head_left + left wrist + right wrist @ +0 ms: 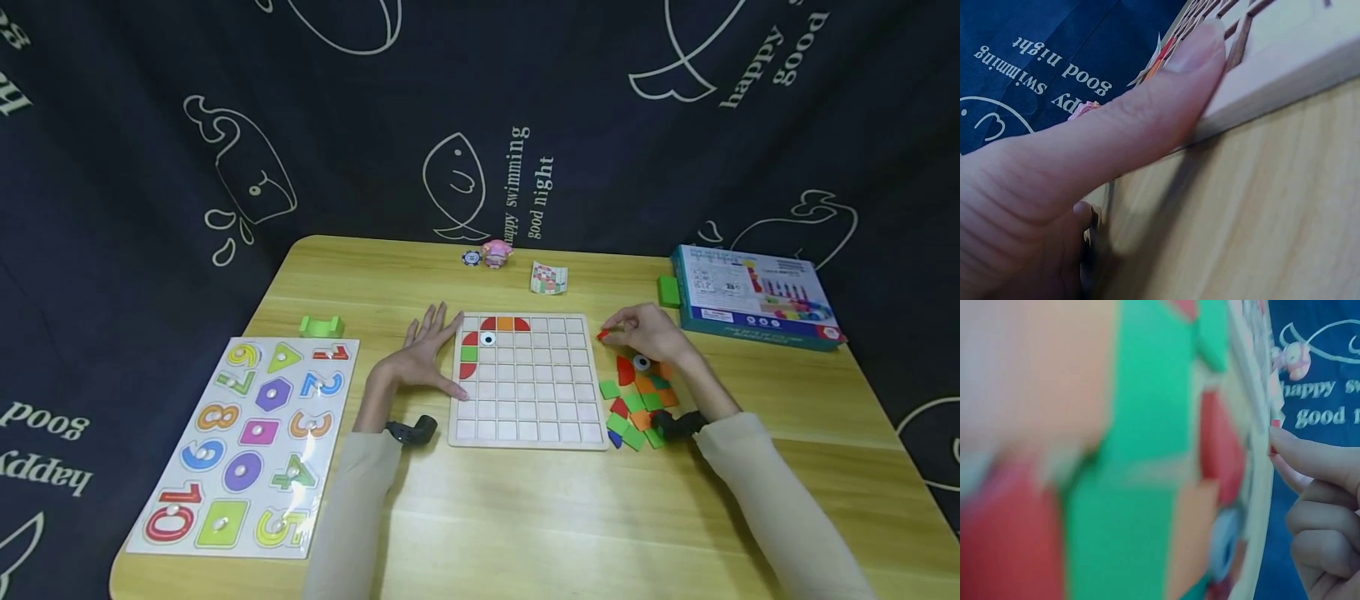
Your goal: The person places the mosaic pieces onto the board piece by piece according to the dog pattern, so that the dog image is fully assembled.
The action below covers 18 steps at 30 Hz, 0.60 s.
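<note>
A square grid board (527, 450) lies on the table with red, orange and green pieces along its top and left squares, and an eye piece (487, 339) near that corner. My left hand (420, 354) spreads its fingers along the board's left side; the thumb (1194, 62) rests on the rim in the left wrist view. Between thumb and index finger, my right hand (643, 332) pinches a small red piece (1274, 436), held just off the board's right side. Below that hand is a pile of loose green, orange, red and blue pieces (633, 402), with another eye piece (641, 362).
A number and shape puzzle board (291, 400) lies at the left, a green block (322, 326) behind it. A boxed set (757, 293) and another green block (668, 292) stand at the back right. A pink figurine (496, 253), a chip (471, 258) and a patterned card (549, 278) are at the back.
</note>
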Available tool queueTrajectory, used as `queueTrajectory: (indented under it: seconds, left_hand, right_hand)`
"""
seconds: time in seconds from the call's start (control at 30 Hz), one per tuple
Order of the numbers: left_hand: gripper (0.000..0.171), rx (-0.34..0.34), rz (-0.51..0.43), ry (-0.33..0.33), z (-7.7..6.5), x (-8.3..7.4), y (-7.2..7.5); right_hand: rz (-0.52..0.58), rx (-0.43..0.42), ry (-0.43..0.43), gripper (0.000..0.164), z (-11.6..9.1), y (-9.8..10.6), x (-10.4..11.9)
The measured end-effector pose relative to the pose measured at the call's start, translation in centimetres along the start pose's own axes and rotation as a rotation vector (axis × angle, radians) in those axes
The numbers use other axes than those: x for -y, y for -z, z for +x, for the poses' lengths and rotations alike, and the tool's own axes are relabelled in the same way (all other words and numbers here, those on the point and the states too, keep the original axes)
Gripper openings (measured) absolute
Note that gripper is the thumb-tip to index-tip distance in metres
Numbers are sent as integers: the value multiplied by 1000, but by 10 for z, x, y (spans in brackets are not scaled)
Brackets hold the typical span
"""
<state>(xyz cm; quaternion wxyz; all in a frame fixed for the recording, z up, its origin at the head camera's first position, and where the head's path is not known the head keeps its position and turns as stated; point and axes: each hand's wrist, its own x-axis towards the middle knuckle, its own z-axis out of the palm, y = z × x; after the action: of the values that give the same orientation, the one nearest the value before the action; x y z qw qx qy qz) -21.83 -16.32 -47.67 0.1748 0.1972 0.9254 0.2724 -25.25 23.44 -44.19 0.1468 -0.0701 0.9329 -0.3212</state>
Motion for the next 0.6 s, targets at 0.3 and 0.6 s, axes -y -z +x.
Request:
queueTrajectory:
  seconds: [0.3,0.6]
  left_hand:
    - [138,3,13,10,0,0,1]
    - [143,17,8,18,-1,-2,1]
  right_hand:
    - [81,29,130,16,13,-43,72]
    - [121,45,145,17,31,-83,111]
